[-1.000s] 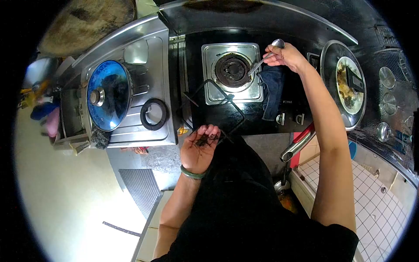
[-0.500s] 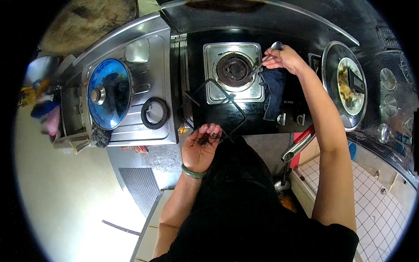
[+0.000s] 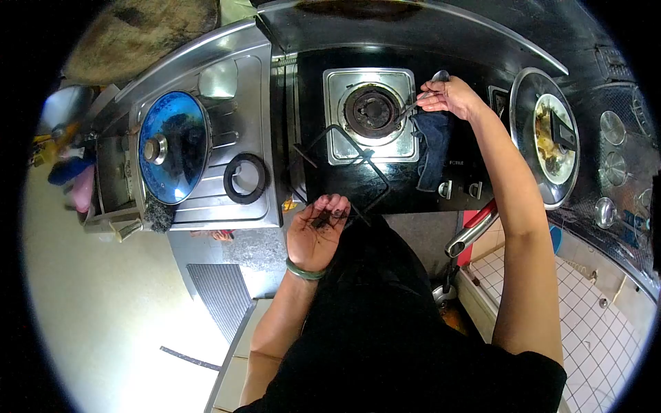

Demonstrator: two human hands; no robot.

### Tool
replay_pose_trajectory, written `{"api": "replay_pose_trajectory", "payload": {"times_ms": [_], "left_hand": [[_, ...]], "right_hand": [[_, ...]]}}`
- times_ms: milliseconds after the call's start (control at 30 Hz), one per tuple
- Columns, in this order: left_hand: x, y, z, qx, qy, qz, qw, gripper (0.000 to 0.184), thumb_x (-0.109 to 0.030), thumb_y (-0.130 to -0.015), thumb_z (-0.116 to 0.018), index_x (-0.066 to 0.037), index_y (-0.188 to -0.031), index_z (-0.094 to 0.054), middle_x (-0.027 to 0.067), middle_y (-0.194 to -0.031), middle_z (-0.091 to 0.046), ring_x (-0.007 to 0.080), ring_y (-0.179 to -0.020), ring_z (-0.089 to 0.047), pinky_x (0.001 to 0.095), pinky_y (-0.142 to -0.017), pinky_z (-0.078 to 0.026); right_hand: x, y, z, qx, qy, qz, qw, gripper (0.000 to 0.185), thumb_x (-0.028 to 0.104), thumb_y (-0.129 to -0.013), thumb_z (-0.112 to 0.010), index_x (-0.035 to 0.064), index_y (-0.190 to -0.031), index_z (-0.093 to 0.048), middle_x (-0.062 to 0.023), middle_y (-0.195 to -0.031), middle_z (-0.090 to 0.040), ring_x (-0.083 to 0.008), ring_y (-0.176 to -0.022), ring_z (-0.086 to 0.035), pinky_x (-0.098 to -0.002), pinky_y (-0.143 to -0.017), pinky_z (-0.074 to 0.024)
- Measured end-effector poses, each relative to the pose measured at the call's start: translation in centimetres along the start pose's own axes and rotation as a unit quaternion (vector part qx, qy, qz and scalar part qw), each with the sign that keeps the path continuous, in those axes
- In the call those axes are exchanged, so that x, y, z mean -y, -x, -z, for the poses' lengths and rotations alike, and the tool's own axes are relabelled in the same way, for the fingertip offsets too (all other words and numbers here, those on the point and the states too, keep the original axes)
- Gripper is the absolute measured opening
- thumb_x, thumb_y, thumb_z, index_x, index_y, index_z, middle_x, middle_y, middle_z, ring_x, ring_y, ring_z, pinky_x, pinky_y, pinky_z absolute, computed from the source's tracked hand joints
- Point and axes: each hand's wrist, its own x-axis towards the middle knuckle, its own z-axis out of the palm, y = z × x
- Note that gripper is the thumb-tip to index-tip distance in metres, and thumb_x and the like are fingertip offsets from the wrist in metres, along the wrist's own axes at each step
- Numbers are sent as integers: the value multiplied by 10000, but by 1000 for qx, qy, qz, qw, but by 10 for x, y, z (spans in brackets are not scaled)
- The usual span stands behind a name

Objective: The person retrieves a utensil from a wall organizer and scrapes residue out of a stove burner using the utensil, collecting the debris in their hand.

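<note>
While my right hand is closed around a metal spoon, its fingers gripping close to the bowl end, the handle slants down to the left. The handle's far end reaches the right edge of the round, dark burner, which sits in the middle of a square metal plate on the black stove. I cannot tell whether that end is touching the burner or just over it.

My left hand is palm up in front of the stove, half open with the fingers curled in, and dark bits of grime lie in it. I have a green bangle on that wrist. A black pan grate stands tilted over the front left of the stove, one corner overlapping the metal plate in my view and its lower part close to my left fingers; I cannot tell if they touch.

A dark cloth lies just right of the burner, near two knobs. Left of the stove, a black ring rests on the metal drainboard beside a bluish glass lid. To the right is a large covered pan.
</note>
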Motion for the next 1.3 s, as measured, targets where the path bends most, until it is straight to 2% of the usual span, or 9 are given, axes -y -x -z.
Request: {"api": "replay_pose_trajectory", "payload": {"times_ms": [133,233,567,633,733,767,867,967,1300], "left_hand": [[-1,-2,-1,-7,-4,0,1000,279,-188,-900,-466,36,-940,-626,165,-1010,-634,305,-1055,-570,444,-1068,-333],[-1,-2,-2,-7,-12,0,1000,275,-192,-897,-471,31,-937,-628,152,-999,-631,302,-1054,-569,440,-1067,-331],[-3,-1,-5,-41,-13,-4,999,279,-198,-897,-413,27,-913,-577,140,-989,-567,301,-1079,-523,427,-1065,-330],[-3,0,-6,-32,-18,-5,999,263,-191,-891,-462,24,-918,-611,140,-994,-609,294,-1058,-553,437,-1065,-335],[-3,-1,-4,-16,-11,0,1000,255,-189,-886,-491,24,-915,-628,151,-1001,-634,297,-1046,-567,447,-1067,-336],[-3,-2,-3,-10,-6,3,1000,255,-191,-886,-494,25,-912,-627,157,-1004,-635,300,-1046,-567,449,-1068,-335],[-3,0,-7,-37,2,9,999,277,-193,-887,-434,37,-932,-583,139,-993,-569,294,-1074,-529,419,-1070,-327],[-4,0,-6,-32,9,10,999,252,-186,-883,-499,31,-913,-625,174,-1005,-635,313,-1049,-566,452,-1067,-337],[-8,1,-2,-19,20,14,1000,299,-182,-886,-437,56,-964,-601,171,-1027,-608,319,-1095,-539,436,-1075,-327]], "right_hand": [[3,2,-3,-5,-1,-7,1000,320,117,-963,-396,-162,-1102,-468,-305,-996,-602,-353,-886,-653,-389,-756,-579],[0,-3,1,9,3,-9,1000,282,170,-931,-495,-91,-1039,-512,-242,-989,-611,-305,-876,-664,-383,-765,-572],[-2,11,-8,-22,-19,-5,1000,285,134,-941,-437,-110,-1079,-487,-270,-990,-604,-324,-869,-661,-376,-755,-579],[-2,19,-13,-42,-32,5,999,323,97,-942,-411,-163,-1129,-457,-308,-1008,-592,-342,-859,-663,-363,-735,-591],[-7,21,-12,-44,-35,3,998,328,100,-947,-398,-161,-1140,-445,-312,-1036,-578,-351,-889,-654,-367,-745,-589],[-9,23,-10,-38,-28,9,999,278,148,-943,-444,-91,-1077,-488,-255,-1015,-596,-312,-888,-654,-379,-772,-570],[-13,19,-6,-38,-62,-6,997,285,146,-943,-434,-97,-1083,-486,-255,-1012,-595,-318,-886,-654,-372,-769,-572],[-12,18,-8,-58,-60,-17,996,287,140,-939,-425,-104,-1079,-485,-251,-997,-600,-323,-879,-654,-376,-757,-574],[0,48,-42,-74,56,76,993,195,99,-894,-459,-38,-1026,-502,-182,-911,-619,-263,-785,-668,-328,-677,-568]]}}
